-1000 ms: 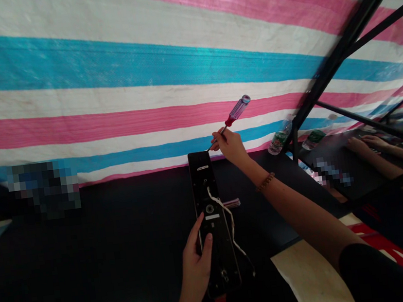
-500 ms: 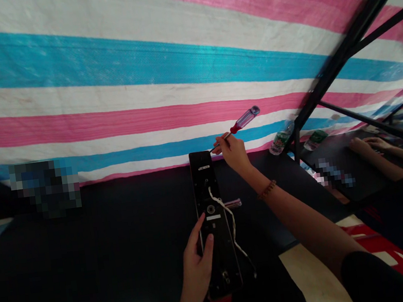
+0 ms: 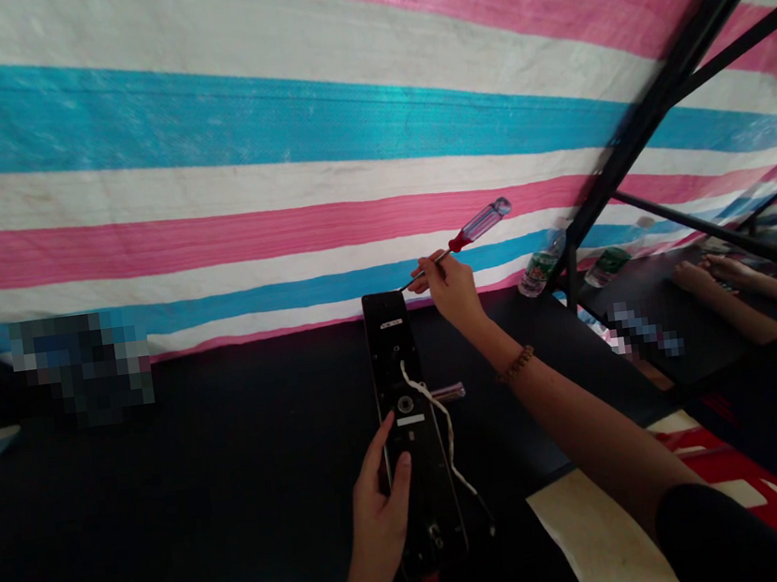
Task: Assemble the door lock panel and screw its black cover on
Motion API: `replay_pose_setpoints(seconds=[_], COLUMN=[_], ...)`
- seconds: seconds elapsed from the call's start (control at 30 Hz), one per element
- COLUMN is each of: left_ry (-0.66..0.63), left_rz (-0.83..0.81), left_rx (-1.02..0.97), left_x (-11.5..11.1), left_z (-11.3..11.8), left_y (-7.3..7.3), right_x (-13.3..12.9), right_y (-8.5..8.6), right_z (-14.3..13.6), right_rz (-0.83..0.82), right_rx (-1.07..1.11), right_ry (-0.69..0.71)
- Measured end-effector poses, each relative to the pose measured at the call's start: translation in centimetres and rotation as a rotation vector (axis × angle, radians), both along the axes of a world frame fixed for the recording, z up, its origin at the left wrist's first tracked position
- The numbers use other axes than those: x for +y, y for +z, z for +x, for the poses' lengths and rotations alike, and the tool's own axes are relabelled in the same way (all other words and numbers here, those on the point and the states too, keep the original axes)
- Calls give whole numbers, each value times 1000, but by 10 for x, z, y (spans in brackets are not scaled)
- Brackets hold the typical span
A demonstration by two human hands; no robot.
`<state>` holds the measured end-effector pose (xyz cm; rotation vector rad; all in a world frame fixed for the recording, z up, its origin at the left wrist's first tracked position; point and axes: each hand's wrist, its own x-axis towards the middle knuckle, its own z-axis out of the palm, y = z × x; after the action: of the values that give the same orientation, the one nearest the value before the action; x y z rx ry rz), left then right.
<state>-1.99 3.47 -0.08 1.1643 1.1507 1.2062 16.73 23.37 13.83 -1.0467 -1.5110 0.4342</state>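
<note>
A long black device (image 3: 422, 476) lies lengthwise on the black table, with a white cable (image 3: 451, 434) running from its middle down its right side. My left hand (image 3: 380, 500) grips the device's left edge, thumb and a finger on its face. By the far end, my right hand (image 3: 448, 285) pinches the metal shaft of a screwdriver (image 3: 480, 224) with a clear and red handle. The shaft's tip is close to the device's top right corner; whether they touch is unclear. A second clear handle (image 3: 449, 392) sticks out from beside the device.
Plastic bottles (image 3: 537, 273) stand or lie at the back right, near a black metal frame (image 3: 617, 164). A striped sheet (image 3: 241, 186) hangs behind the table (image 3: 244, 498). Another person's hands (image 3: 712, 275) rest at the neighbouring table. A blurred dark object is at the left.
The screwdriver has tilted lower, its handle shifting slightly right and its tip slightly left toward the device's top corner. My left hand keeps its hold on the device.
</note>
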Motion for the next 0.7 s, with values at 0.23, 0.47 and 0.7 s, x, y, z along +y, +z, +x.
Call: replay_pose_setpoints(seconds=[0.23,0.47,0.7], left_ry=[214,267,338], left_rz=[149,187,245], left_rx=[159,53,100], left_x=[2,22,15], left_z=[0,-1,14], left_y=[12,104,137], right_x=[-37,-116,-159], right_y=[19,28,19], right_z=[-8,-14,-12], right_rz=[-100,-245,-291], right_rx=[345,643,663], right_ry=[134,333,245])
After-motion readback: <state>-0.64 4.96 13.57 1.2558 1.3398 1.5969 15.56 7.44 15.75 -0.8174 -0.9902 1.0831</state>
